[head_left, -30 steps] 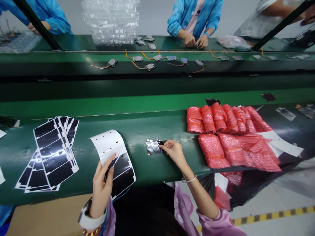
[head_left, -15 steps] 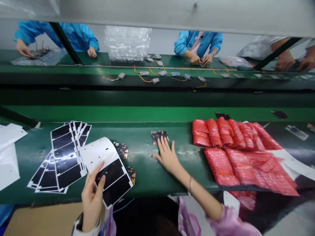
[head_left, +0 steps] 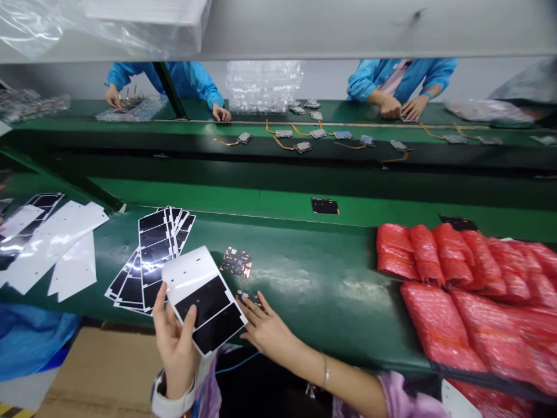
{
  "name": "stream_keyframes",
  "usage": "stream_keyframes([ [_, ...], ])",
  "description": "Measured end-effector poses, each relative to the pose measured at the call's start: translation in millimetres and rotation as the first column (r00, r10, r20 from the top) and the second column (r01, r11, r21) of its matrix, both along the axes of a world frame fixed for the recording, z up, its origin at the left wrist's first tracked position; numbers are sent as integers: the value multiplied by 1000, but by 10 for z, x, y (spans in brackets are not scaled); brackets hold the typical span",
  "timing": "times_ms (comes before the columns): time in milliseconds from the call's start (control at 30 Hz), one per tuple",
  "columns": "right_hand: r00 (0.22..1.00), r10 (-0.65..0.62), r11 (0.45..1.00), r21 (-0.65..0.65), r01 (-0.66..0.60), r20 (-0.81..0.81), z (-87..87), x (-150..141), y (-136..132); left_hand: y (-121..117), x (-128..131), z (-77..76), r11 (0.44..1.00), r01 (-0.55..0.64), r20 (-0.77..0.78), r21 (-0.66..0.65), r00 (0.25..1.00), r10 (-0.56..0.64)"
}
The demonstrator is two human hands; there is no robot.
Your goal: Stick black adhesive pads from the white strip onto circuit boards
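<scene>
Head view: what has the left hand got?

A white backing sheet with black rectangular patches. The grip is clenched on its left edge, between thumb and fingers.

Which way does it lie?

It's held over the near edge of the green table, long axis running from far left to near right, its blank white end pointing far.

And the right hand?

Released, fingers spread low over the table, just beside a small dark printed piece. A second printed piece lies farther off.

What's around them?

A fanned stack of black-patched sheets sits left of the held sheet, with red bubble bags well off to the right.
</scene>
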State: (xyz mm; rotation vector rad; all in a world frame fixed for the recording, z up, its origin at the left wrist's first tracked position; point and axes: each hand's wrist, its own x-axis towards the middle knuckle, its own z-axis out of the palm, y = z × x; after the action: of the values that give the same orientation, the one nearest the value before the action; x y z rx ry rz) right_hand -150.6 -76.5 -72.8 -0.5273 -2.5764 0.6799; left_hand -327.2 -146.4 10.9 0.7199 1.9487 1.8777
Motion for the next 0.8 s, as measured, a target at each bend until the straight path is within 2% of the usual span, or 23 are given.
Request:
stream_keyframes([
  [133,999,-35,984,-174,37,12,-7,633,388,57,165,-62,985,164,47,-52,986,-162],
  [200,991,-129,952,-276,131,28,80,871,534,114,312,-92,967,248,53,-59,968,-245],
  [267,963,-263,858,-469,209,-53,206,952,524,179,465,-110,938,342,103,-51,936,-336],
  [333,901,-397,698,-694,174,-174,338,887,410,239,592,-113,904,426,172,-44,894,-413],
  [400,807,-541,556,-820,132,-237,450,757,301,287,674,-101,852,521,227,-53,837,-498],
  [433,754,-610,521,-841,148,-245,495,699,271,304,698,-90,809,584,252,-65,794,-553],
  [467,700,-669,512,-837,192,-249,533,657,260,318,713,-78,757,649,275,-78,743,-610],
  [533,595,-751,562,-750,350,-285,590,627,274,331,724,-56,644,757,311,-113,642,-700],
  [600,551,-744,662,-522,538,-377,632,648,286,330,727,-48,589,793,303,-156,606,-736],
  [633,585,-692,721,-364,589,-423,651,664,278,324,730,-52,581,793,277,-182,609,-744],
  [700,728,-521,833,-79,547,-445,688,683,235,303,740,-73,564,786,196,-251,612,-766],
  [767,835,-363,907,48,418,-415,720,679,185,277,753,-101,537,774,92,-336,595,-799],
  [800,852,-325,922,63,382,-411,734,672,169,265,758,-113,524,767,47,-371,579,-814],
])
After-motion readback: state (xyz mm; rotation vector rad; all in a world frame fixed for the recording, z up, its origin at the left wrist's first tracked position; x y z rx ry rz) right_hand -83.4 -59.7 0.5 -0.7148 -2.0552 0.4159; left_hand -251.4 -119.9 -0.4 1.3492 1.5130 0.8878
